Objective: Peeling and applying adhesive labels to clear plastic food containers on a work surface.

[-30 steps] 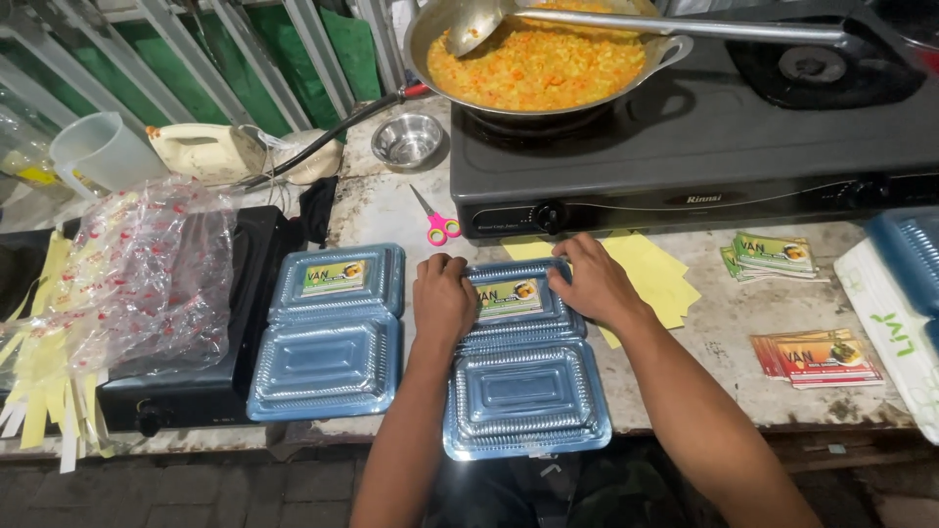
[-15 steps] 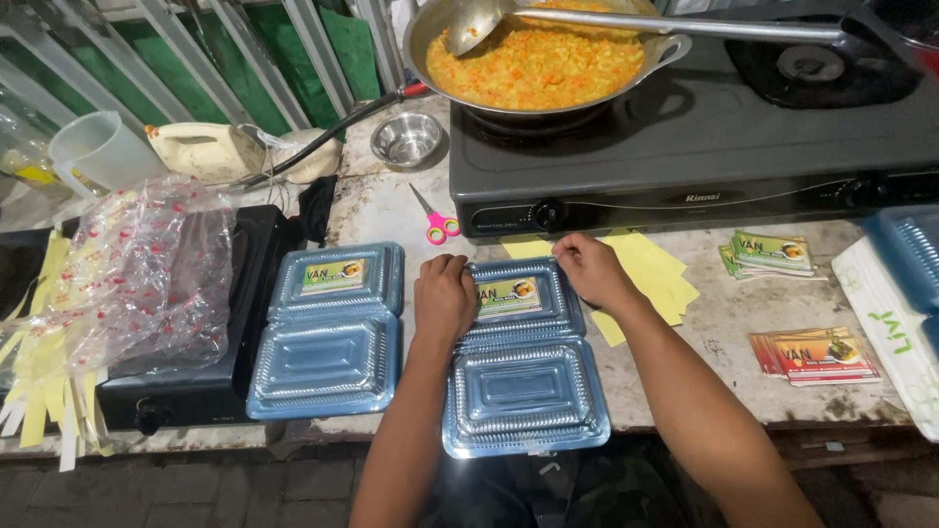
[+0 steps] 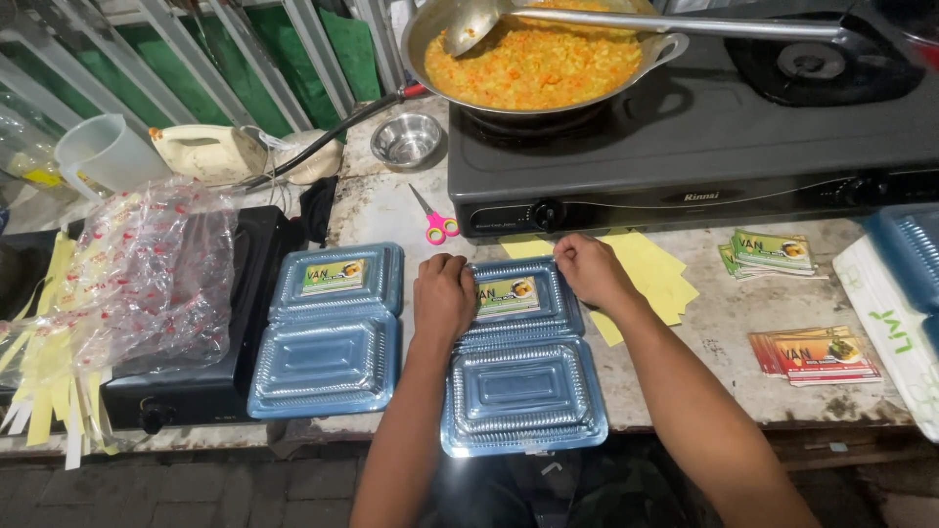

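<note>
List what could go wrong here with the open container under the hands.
The container sits at the counter's front edge with its near end overhanging; pressing with the left hand and right hand might tip it off. The scissors lie just beyond the left hand, so a reach might catch them.

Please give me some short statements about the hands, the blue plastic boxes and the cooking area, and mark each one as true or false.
1. Both hands rest on the far half of the open blue box with a label, the left hand at its left edge and the right hand at its far right corner. True.
2. The second blue box lies to the right of the hands. False: it lies to their left, also open.
3. The wok on the stove holds yellow-orange food and a ladle. True.
4. The pink-handled scissors are in the right hand. False: they lie on the counter, beyond the hands.
5. The small steel bowl stands on a burner. False: it stands on the counter beside the stove.
</note>
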